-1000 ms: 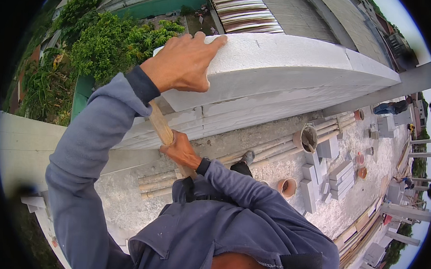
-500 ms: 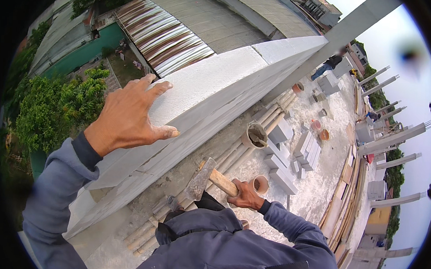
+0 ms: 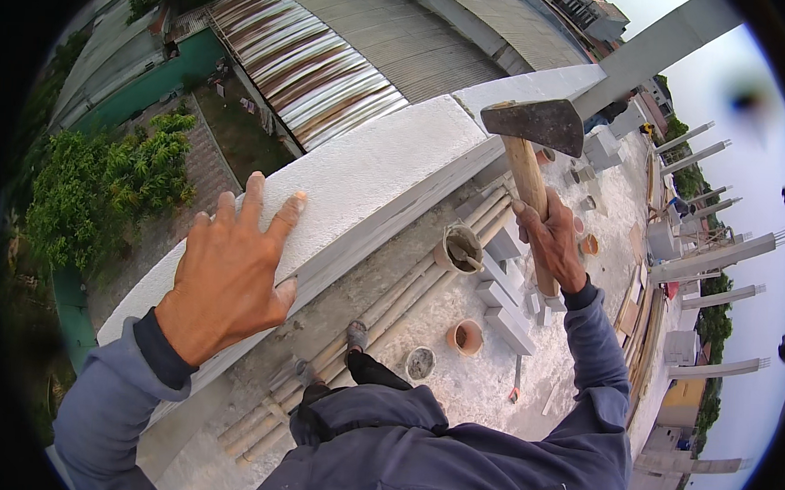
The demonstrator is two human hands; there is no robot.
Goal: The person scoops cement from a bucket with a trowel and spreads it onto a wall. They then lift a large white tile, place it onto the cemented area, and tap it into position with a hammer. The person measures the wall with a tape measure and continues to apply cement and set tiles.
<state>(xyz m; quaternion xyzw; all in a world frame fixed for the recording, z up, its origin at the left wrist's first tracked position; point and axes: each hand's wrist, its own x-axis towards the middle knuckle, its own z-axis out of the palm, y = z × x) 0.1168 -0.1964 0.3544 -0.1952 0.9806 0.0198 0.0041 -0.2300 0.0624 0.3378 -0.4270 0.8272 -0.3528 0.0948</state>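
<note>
My left hand (image 3: 229, 286) lies with its fingers spread on the top face of a long white block wall (image 3: 360, 173), the thumb over the edge on the inner side. My right hand (image 3: 550, 239) grips the wooden handle of a hatchet (image 3: 529, 168). Its dark, wide metal head is raised above the right side of the wall, apart from the blocks. A joint between two blocks shows just left of the hatchet head.
Along the wall's foot run bamboo poles (image 3: 399, 293). A mortar bucket (image 3: 460, 248), a brown bucket (image 3: 465, 337) and a small pail (image 3: 421, 362) stand on the floor near loose white blocks (image 3: 507, 318). Beyond the wall, the ground drops away past a rusty roof (image 3: 308, 62).
My right hand has lifted the hatchet from low near my body up beside the wall. The left hand has turned and come down onto the wall top.
</note>
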